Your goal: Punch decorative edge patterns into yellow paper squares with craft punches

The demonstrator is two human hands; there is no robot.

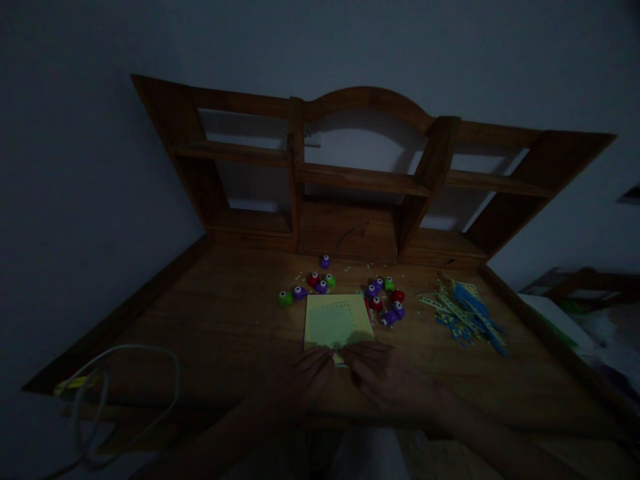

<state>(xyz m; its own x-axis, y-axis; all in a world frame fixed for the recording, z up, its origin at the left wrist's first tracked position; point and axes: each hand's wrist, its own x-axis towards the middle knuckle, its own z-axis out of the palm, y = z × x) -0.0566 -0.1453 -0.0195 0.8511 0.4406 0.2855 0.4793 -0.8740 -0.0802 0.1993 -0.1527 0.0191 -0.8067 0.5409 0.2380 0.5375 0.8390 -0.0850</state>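
Note:
A pale green paper sheet [333, 323] with a row of small marks or holes along its upper and right edges lies on a yellow pad or paper stack [367, 323]. My left hand [315, 373] grips the sheet's lower edge with its fingertips from the left. From the right, my right hand [375, 373] does the same, and the fingertips of both hands nearly meet at the middle. The thumbs and exact hold are hard to make out in the dim light.
Around the pad sit several small purple, red and green craft punches with white round tops, such as a purple one [325, 262]. Paper scraps and strips [465, 310] lie at right. A wooden shelf [360, 177] stands behind; a white cable [175, 367] loops at left.

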